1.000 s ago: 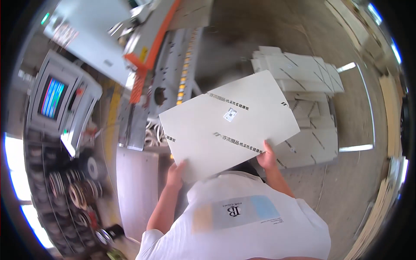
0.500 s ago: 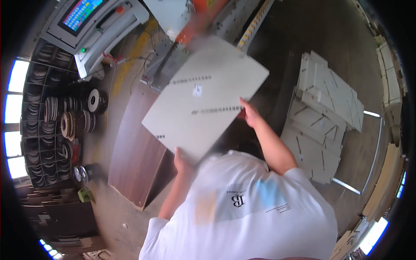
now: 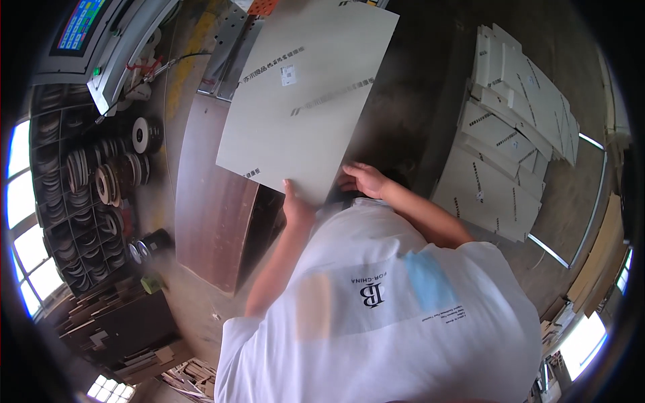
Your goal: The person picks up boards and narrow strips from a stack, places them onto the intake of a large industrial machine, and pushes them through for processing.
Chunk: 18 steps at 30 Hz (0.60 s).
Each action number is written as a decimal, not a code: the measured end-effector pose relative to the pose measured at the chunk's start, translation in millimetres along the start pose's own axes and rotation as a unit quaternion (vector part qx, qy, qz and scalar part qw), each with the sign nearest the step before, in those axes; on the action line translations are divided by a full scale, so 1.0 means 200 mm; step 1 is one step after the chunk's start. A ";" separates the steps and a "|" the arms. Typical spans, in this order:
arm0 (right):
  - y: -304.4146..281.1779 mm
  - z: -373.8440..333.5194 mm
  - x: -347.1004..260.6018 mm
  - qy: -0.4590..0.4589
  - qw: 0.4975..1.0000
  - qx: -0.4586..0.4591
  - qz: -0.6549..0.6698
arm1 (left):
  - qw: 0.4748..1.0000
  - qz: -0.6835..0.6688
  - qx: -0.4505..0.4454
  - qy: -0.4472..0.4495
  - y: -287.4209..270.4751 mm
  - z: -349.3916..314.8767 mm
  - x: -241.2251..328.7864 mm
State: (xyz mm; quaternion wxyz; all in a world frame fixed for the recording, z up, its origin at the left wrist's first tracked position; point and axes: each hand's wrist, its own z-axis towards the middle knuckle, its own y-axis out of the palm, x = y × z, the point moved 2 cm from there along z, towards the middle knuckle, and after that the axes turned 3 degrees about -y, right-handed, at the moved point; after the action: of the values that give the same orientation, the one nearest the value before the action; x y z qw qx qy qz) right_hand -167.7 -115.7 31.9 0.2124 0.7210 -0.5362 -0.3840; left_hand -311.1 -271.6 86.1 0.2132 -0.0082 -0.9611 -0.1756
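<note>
A large pale-grey rectangular panel (image 3: 302,127) with dark printed lines and a small white label extends away from me, its far end over the machine. My left hand (image 3: 296,205) grips its near edge, thumb on top and fingers hidden underneath. At the panel's right edge, close to the near corner, my right hand (image 3: 365,180) has its fingers curled against the side. Below the panel on the left lies a long brown wooden surface (image 3: 213,201), partly covered by it.
A machine console with a lit screen (image 3: 79,25) stands at the upper left. Beside it are a metal plate with holes (image 3: 232,57) and a rack of edge-band rolls (image 3: 80,174). Stacked pale panels (image 3: 497,168) lie to the right, next to a white metal frame (image 3: 591,201).
The panel has moved forward over the machine and turned more lengthwise. My right hand has slid along its right edge toward me, while my left keeps its hold near the near corner.
</note>
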 end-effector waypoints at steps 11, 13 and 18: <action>-0.07 0.18 0.06 0.022 0.972 0.055 -0.229 | 1.000 0.000 0.014 -0.020 0.09 -0.04 0.01; -0.05 0.21 0.06 0.037 0.964 0.066 -0.254 | 1.000 0.001 0.012 -0.018 0.12 -0.07 0.02; -0.06 0.31 0.11 0.034 0.941 0.081 -0.327 | 0.999 -0.002 0.027 -0.022 0.11 -0.06 0.01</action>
State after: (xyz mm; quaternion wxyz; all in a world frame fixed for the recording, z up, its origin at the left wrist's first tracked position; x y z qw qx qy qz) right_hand -206.2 -125.2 -23.2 0.0342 0.8842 -0.2925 -0.3626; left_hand -306.6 -256.0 104.6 0.1922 -0.0046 -0.9698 -0.1498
